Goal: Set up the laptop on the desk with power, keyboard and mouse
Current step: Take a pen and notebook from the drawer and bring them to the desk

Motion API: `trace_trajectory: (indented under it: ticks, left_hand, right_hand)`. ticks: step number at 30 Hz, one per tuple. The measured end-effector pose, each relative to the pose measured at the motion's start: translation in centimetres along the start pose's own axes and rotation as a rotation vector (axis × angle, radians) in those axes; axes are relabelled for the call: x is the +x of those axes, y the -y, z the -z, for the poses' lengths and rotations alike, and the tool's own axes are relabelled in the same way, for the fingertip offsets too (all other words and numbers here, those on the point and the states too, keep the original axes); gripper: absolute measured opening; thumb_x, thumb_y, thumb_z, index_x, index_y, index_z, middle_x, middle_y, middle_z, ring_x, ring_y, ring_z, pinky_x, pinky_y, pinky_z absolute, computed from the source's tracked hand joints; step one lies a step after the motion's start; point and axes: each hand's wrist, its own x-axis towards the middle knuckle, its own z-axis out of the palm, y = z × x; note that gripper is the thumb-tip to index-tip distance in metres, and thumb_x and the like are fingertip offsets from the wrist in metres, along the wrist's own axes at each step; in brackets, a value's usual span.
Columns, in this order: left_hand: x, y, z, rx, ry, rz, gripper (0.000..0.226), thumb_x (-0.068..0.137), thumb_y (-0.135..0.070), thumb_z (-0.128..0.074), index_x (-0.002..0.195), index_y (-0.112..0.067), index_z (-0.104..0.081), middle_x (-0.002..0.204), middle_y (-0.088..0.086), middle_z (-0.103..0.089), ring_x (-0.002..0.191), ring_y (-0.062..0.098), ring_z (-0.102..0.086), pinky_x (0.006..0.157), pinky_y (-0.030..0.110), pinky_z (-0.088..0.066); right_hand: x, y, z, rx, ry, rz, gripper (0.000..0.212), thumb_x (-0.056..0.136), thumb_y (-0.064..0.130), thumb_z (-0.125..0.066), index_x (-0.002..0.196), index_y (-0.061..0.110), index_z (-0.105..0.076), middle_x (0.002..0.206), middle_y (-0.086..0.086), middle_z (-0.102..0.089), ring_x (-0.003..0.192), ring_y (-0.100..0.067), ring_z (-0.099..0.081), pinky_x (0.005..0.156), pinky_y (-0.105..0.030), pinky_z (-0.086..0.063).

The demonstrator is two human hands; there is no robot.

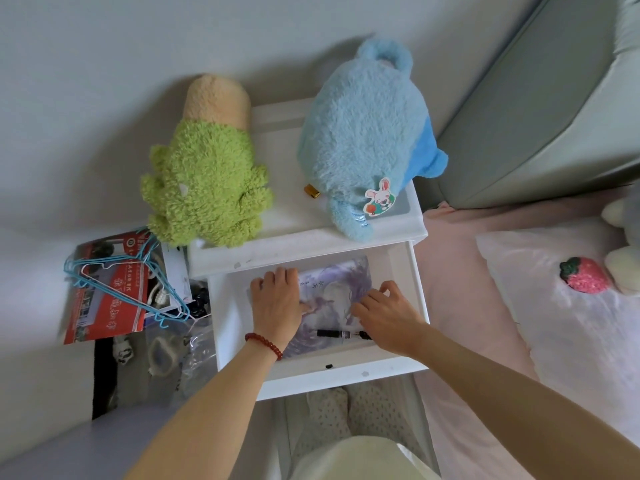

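Both my hands are inside the pulled-out white plastic drawer (239, 327), on a flat purple-patterned sleeve (337, 292). My left hand (277, 299) presses it with flat fingers; my right hand (384, 311) curls, pinching its right edge. No laptop visible.

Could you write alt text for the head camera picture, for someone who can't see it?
Seen from above, a person's left hand and right hand reach into an open white drawer, resting on a purple illustrated sheet with a black pen lying on it. A green plush toy and a blue plush toy sit on the cabinet top; a pink bed lies alongside.
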Motion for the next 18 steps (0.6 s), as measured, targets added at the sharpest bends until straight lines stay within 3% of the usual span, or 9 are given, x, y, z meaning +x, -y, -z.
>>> trace_trajectory:
  ticks: [2,4,6,9,12,15,17,18]
  left_hand:
    - [-1.2,0.0,0.8,0.032,-0.058,-0.053,0.050,0.066,-0.039,-0.079,0.102,-0.013,-0.055,0.092,0.001,-0.063,0.083,0.022,-0.059,0.074,0.033,-0.041]
    - [-2.0,0.3,1.1,0.061,-0.154,-0.102,0.050,0.048,-0.026,-0.090,0.088,-0.013,-0.063,0.073,-0.001,-0.064,0.064,0.020,-0.060,0.061,0.029,-0.046]
    - [-2.4,0.6,0.9,0.044,-0.223,-0.129,0.051,0.043,-0.018,-0.091,0.087,-0.012,-0.065,0.068,-0.001,-0.063,0.058,0.020,-0.060,0.057,0.028,-0.047]
    - [-2.6,0.3,0.8,0.045,-0.275,-0.128,0.049,0.046,-0.015,-0.090,0.088,-0.011,-0.066,0.068,0.000,-0.063,0.059,0.021,-0.060,0.058,0.029,-0.047]
    - [-2.9,-0.1,0.7,0.042,-0.287,-0.103,0.049,0.046,-0.014,-0.090,0.088,-0.011,-0.066,0.068,0.000,-0.062,0.060,0.022,-0.060,0.059,0.029,-0.047]
    - [-3.2,-0.3,0.9,0.057,-0.274,-0.078,0.051,0.043,-0.010,-0.089,0.089,-0.012,-0.067,0.068,0.000,-0.063,0.061,0.021,-0.061,0.059,0.029,-0.048]
    - [-3.5,-0.4,1.5,0.033,-0.269,-0.092,0.050,0.044,-0.010,-0.089,0.089,-0.011,-0.067,0.068,0.001,-0.064,0.060,0.022,-0.062,0.058,0.030,-0.048]
    - [-3.5,-0.5,1.5,0.012,-0.264,-0.102,0.048,0.046,-0.010,-0.088,0.089,-0.011,-0.067,0.068,0.002,-0.064,0.060,0.022,-0.062,0.057,0.031,-0.049]
  right_hand:
    - [-0.3,0.0,0.3,0.011,0.054,-0.071,0.017,0.060,0.035,-0.074,0.070,0.023,-0.068,0.064,0.007,-0.066,0.064,-0.014,-0.062,0.068,-0.031,-0.050]
    - [-0.2,0.0,0.4,0.102,0.256,-0.100,0.023,0.077,0.039,-0.062,0.083,0.017,-0.067,0.082,0.001,-0.068,0.083,-0.020,-0.062,0.079,-0.038,-0.040]
    - [0.3,0.3,0.2,0.208,0.493,-0.120,0.033,0.084,0.044,-0.054,0.093,0.014,-0.064,0.098,-0.002,-0.068,0.099,-0.023,-0.057,0.088,-0.040,-0.031]
    - [1.2,0.8,-0.1,0.155,0.603,-0.075,0.031,0.084,0.041,-0.058,0.097,0.013,-0.062,0.103,-0.001,-0.067,0.101,-0.022,-0.058,0.091,-0.038,-0.034]
    - [1.6,1.4,-0.2,0.146,0.553,-0.016,0.015,0.087,0.020,-0.054,0.095,0.011,-0.063,0.097,-0.003,-0.069,0.094,-0.025,-0.063,0.079,-0.035,-0.043]
    - [1.2,1.2,0.2,0.217,0.505,-0.048,0.019,0.088,0.018,-0.048,0.099,0.010,-0.062,0.098,-0.006,-0.067,0.093,-0.027,-0.063,0.074,-0.034,-0.044]
    - [0.4,0.7,1.3,0.260,0.331,-0.099,0.022,0.085,0.024,-0.052,0.100,0.011,-0.063,0.100,-0.006,-0.066,0.094,-0.026,-0.062,0.075,-0.033,-0.046]
    - [0.0,0.5,1.6,0.233,0.175,-0.108,0.018,0.079,0.026,-0.062,0.091,0.013,-0.066,0.090,-0.005,-0.068,0.084,-0.023,-0.064,0.071,-0.031,-0.048]
